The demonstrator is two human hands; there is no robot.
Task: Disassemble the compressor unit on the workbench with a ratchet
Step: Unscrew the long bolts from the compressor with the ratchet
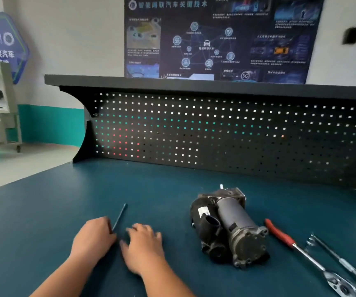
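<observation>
1. Left hand (pixel 93 239) & right hand (pixel 145 251) are smearing w/ motion blur.
2. Thin rod (pixel 119 216): lower end is hiding behind left hand; grip unclear.
3. Ratchet (pixel 307 256) head & ext. bar (pixel 342 262) are running out of frame at workbench (pixel 44 211) near-right corner.
4. Poster (pixel 215 39) text is blurring, unreadable.

Workbench (pixel 44 211): dark teal top, black pegboard back panel (pixel 237 136) standing along the far edge. Right of centre: compressor unit (pixel 228 228), lying on its side. Just right of it: red-handled ratchet (pixel 279 233), head toward the near edge. Beside that: a second chrome bar (pixel 344 262), roughly parallel. Left of centre: thin dark rod (pixel 119 217).
</observation>
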